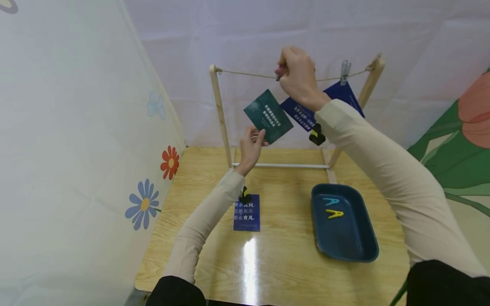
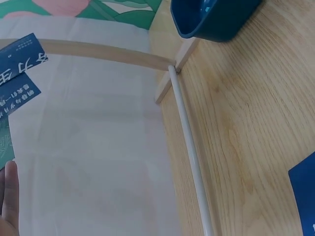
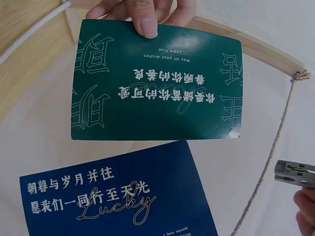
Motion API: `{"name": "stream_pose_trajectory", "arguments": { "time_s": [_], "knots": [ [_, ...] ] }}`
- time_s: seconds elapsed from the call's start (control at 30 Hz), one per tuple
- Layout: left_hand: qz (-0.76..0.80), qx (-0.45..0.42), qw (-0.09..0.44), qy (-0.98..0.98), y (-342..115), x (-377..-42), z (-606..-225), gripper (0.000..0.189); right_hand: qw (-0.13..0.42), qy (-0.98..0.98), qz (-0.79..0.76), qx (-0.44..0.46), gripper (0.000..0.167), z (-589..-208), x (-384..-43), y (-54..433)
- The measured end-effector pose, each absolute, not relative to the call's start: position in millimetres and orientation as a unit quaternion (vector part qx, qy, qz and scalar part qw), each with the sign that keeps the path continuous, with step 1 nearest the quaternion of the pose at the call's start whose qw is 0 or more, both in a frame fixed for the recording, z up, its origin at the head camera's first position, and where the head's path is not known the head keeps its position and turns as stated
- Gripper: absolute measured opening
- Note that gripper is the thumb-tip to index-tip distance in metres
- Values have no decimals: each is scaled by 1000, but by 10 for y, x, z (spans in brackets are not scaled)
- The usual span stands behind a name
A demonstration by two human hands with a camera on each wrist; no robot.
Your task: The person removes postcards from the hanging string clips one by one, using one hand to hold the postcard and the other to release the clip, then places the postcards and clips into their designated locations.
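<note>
My left hand (image 1: 250, 148) pinches a dark green card (image 1: 268, 117) by its lower edge, thumb on the printed face. In the right wrist view, white lettering covers this green card (image 3: 157, 81), and the left thumb (image 3: 147, 24) lies over its edge. My right hand (image 1: 298, 74) is up at the rope (image 1: 245, 74), holding a grey clothespin (image 3: 295, 173). In the right wrist view that clothespin is beside the rope (image 3: 268, 167). Dark blue cards (image 1: 298, 114) hang to the right, partly behind the right wrist. A grey clothespin (image 1: 345, 72) grips one at the rope.
The rope spans a wooden frame (image 1: 220, 112) with a white crossbar (image 1: 283, 165). A blue tray (image 1: 344, 248) on the wooden table holds a light blue clothespin (image 1: 331, 201) and a yellow clothespin (image 1: 334, 213). Another blue card (image 1: 246, 223) lies near the left forearm.
</note>
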State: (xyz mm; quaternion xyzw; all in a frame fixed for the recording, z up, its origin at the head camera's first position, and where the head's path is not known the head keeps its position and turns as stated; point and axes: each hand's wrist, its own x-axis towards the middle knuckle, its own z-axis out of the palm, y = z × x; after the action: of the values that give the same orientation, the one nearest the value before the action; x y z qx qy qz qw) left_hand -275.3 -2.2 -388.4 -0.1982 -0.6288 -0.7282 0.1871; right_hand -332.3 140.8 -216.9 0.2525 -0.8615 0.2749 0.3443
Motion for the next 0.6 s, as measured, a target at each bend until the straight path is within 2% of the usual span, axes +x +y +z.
{"name": "stream_pose_trajectory", "arguments": {
  "time_s": [0.23, 0.47, 0.6],
  "knots": [
    [-730, -188, 183, -631, -48, -2753, -3889, 15, 329, -869, 259, 262, 10, -2174, -3268, 1405],
    [-733, -175, 184, -631, -60, -2758, -3896, 16, 336, -876, 209, 277, 8, -2211, -3242, 1431],
    [-735, -167, 180, -632, -52, -2866, -4026, 17, 338, -876, 195, 284, 7, -2246, -3234, 1446]
  ]
}}
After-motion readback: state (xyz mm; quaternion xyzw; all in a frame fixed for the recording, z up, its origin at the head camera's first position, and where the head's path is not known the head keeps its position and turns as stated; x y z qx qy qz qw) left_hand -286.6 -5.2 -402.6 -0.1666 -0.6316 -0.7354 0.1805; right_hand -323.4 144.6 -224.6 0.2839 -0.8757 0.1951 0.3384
